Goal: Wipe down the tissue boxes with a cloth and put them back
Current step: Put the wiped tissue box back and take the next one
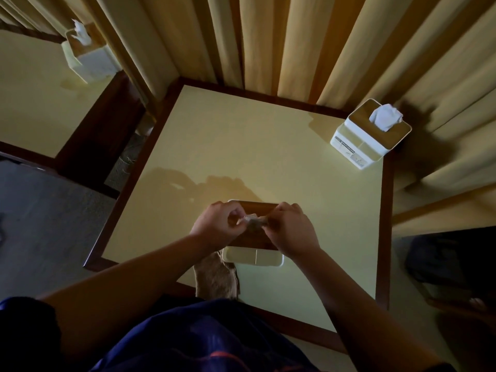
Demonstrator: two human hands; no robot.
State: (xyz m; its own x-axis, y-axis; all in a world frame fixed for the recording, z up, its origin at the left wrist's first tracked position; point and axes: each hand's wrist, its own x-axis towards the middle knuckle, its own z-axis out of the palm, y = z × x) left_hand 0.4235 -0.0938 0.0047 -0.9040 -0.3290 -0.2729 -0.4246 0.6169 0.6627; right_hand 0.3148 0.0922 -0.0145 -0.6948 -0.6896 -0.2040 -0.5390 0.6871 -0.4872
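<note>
A white tissue box with a brown wooden lid [253,256] stands near the front edge of the cream table [241,146]. Over its lid my left hand [218,224] and my right hand [291,228] both pinch the crumpled tissue [252,221] that sticks out of the slot. A brown cloth [217,277] lies on the table just left of the box, partly under my left forearm. A second white tissue box [369,135] with a tuft of white tissue stands at the table's far right corner.
A third tissue box [88,56] sits on a neighbouring table at the upper left. Yellow curtains [268,44] hang along the table's far side. A gap of grey floor [40,216] separates the two tables. A dark seat [451,256] stands at the right.
</note>
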